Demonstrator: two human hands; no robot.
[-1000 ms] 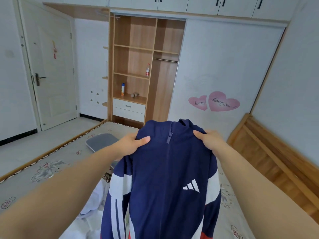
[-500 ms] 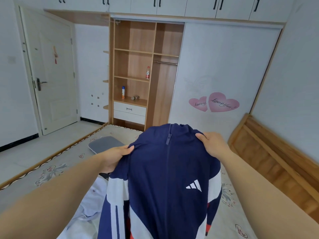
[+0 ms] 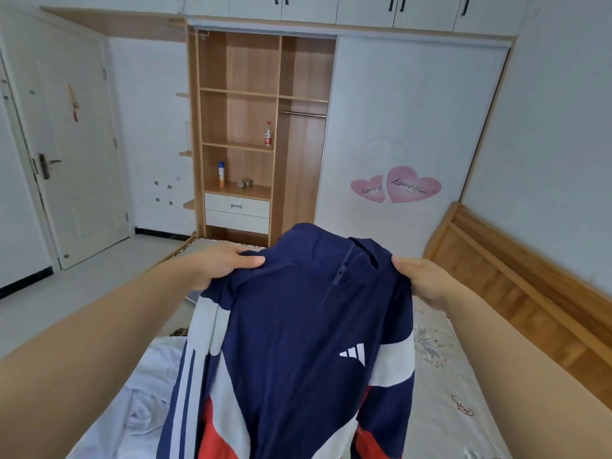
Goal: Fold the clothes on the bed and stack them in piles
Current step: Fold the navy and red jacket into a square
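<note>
A navy zip-up track jacket (image 3: pixel 291 342) with white and red panels and a white three-stripe logo hangs in front of me over the bed (image 3: pixel 463 392). My left hand (image 3: pixel 218 265) grips its left shoulder, thumb on top of the cloth. My right hand (image 3: pixel 420 276) grips the right shoulder beside the collar. The zipper faces me and runs down the middle. A crumpled pale blue garment (image 3: pixel 132 402) lies on the bed below my left arm. The jacket's lower hem is out of frame.
The bed has a wooden side rail (image 3: pixel 530 299) on the right. Beyond the bed stands an open wooden wardrobe (image 3: pixel 238 134) with bottles on its shelves. A white door (image 3: pixel 66 154) is at the left, with tiled floor beside the bed.
Both hands have shifted along the jacket's shoulders, the left one rising and moving up to the top of the shoulder. The jacket hangs a bit lower and more spread out in view.
</note>
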